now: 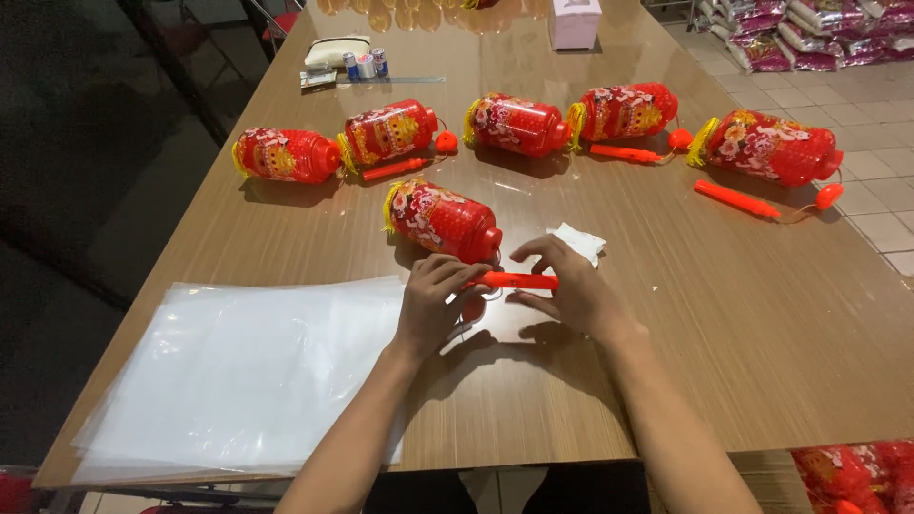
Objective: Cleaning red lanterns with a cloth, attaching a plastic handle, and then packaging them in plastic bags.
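Brown wooden counter (762, 333). Five red cylindrical paper lanterns (519, 124) lie on their sides in a far row; a sixth red lantern (443, 221) lies just beyond the hands. Stack of clear plastic sheets (238, 371) at left, white crumpled paper (579, 242) near right. Slim orange plastic stick (519, 281) lies level, long axis left-right, above the counter. Left hand (433, 305) fingers pinch its left end; right hand (571, 290) fingers grip its right part.
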